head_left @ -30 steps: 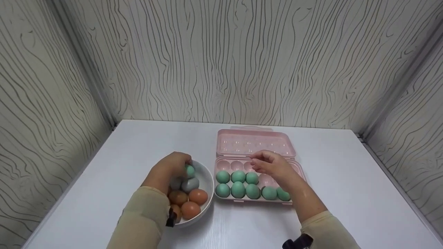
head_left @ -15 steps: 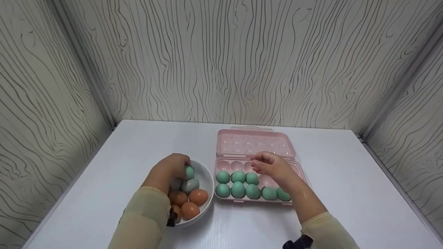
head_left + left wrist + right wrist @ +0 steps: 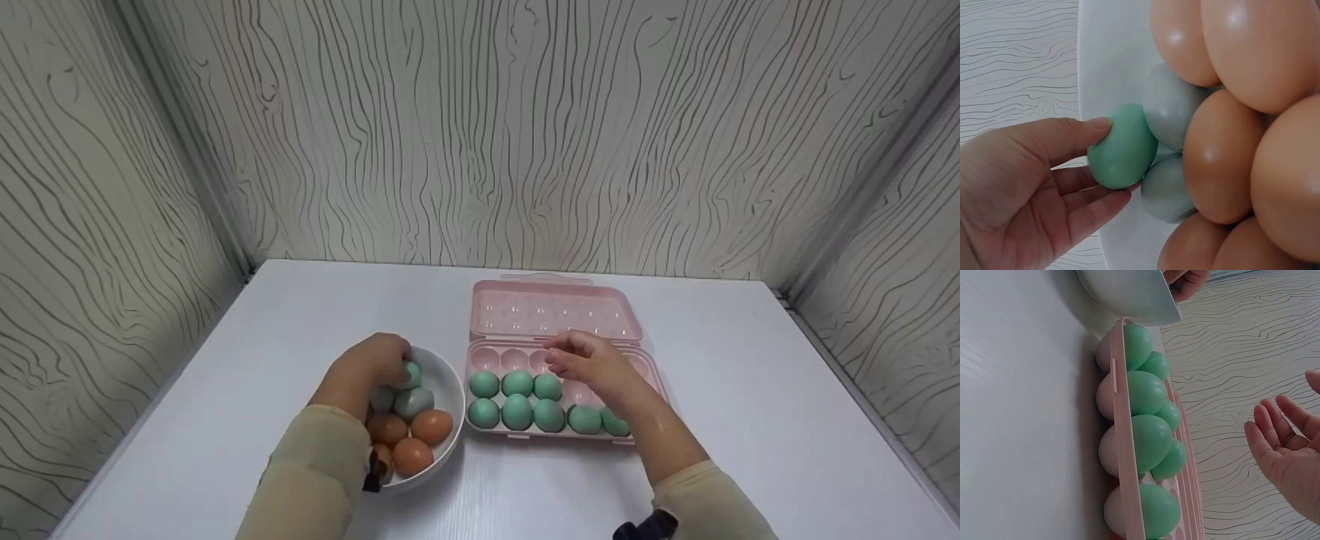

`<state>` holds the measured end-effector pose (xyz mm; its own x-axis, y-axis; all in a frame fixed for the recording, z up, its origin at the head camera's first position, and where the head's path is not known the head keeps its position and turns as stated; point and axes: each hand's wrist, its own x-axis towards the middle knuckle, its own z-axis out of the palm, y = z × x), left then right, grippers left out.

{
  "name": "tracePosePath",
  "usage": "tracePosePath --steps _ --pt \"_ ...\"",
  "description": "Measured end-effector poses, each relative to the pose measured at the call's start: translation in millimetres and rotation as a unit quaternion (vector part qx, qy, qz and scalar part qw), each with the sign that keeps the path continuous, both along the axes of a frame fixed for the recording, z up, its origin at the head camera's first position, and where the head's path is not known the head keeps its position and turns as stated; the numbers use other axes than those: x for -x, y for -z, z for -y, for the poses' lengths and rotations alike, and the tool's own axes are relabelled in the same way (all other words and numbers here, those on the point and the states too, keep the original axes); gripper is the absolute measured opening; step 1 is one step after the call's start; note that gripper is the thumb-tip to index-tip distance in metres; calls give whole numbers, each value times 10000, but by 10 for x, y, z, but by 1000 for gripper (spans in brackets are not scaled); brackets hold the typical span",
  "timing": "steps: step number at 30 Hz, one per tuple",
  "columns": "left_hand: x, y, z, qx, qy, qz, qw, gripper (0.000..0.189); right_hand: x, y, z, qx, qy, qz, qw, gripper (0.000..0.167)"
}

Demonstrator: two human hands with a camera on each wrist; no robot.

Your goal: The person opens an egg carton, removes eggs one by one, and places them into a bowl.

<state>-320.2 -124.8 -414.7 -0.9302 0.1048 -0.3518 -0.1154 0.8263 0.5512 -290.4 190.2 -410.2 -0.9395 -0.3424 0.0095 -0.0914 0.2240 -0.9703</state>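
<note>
With thumb and fingers, my left hand (image 3: 371, 360) pinches a green egg (image 3: 1123, 149) at the far side of a white bowl (image 3: 448, 381). Against that egg lie two grey-blue eggs (image 3: 1171, 104), and several brown eggs (image 3: 1223, 154) fill the near part of the bowl. My right hand (image 3: 592, 365) hovers over a pink egg carton (image 3: 517, 435), its fingers loosely bent and holding nothing. Green eggs (image 3: 517, 412) sit in the carton's front row and the left of its middle row; the hand and forearm hide part of the right side.
The carton's lid (image 3: 551, 307) lies folded back behind it. Bowl and carton stand close side by side on a white table (image 3: 525, 495). Wood-grain panels (image 3: 480, 135) rise at the back and both sides.
The left hand has shifted very slightly at the far side of the bowl, keeping its hold on the green egg. The right hand has sunk a touch.
</note>
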Motion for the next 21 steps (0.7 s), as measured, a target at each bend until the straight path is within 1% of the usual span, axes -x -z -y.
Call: tracePosePath --steps 4,8,12,15,18,21 --pt "4 -14 0 76 203 -119 9997 23 5 16 1 -63 93 48 9999 40" --pt "6 -18 -4 130 234 -292 9992 27 4 26 -4 -100 105 67 9999 41" --pt "-2 -16 -12 -14 72 -304 9995 33 4 26 -4 -82 40 31 10000 38" --pt "-6 -12 -18 -84 28 -311 9995 34 5 25 -3 -83 27 21 10000 36" --pt "-9 -6 -23 -185 -88 -278 9994 31 8 33 -9 -72 55 41 10000 36" --pt "-13 -6 -25 -289 -241 -161 9992 26 19 46 -20 -51 89 53 9999 35"
